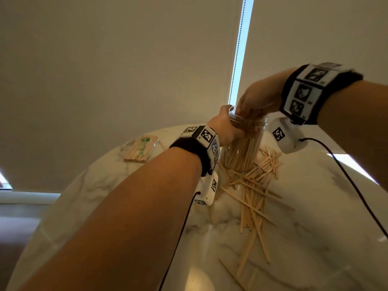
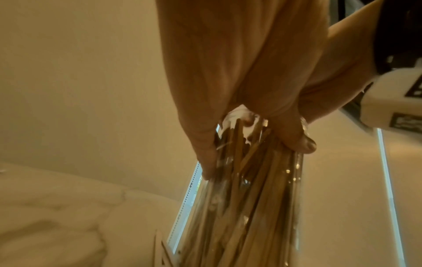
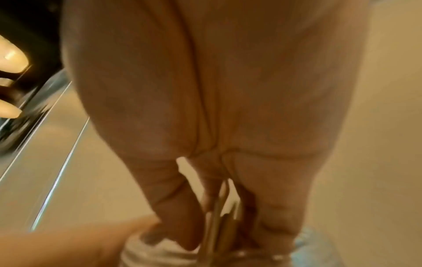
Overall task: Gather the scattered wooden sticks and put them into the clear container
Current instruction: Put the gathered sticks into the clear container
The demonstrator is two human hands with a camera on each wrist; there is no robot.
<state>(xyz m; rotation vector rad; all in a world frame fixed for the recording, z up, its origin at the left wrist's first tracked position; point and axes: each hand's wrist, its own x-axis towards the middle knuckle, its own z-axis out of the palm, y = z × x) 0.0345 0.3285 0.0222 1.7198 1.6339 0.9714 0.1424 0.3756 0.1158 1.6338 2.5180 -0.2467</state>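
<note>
— Sticks (image 1: 253,198), where are they lying?

— Many lie crisscrossed on the marble table (image 1: 315,217), lower right of center in the head view, around the foot of the jar (image 1: 241,148). Plenty more stand packed inside it.

— And the jar?

— Upright at mid-frame. My left hand (image 1: 225,131) wraps its neck, thumb (image 2: 294,137) on one side and fingers on the other, curled against the clear wall.

— Your right hand?

— My right hand (image 1: 257,100) sits over the jar's mouth, fingers pointing down into it. From the wrist view, my fingertips (image 3: 180,216) close around a few stick ends at the rim; the picture is blurred, so I can't count them.

— Anything else?

— A wrapped pack of sticks (image 1: 140,149) lies left of the jar, well apart.
</note>
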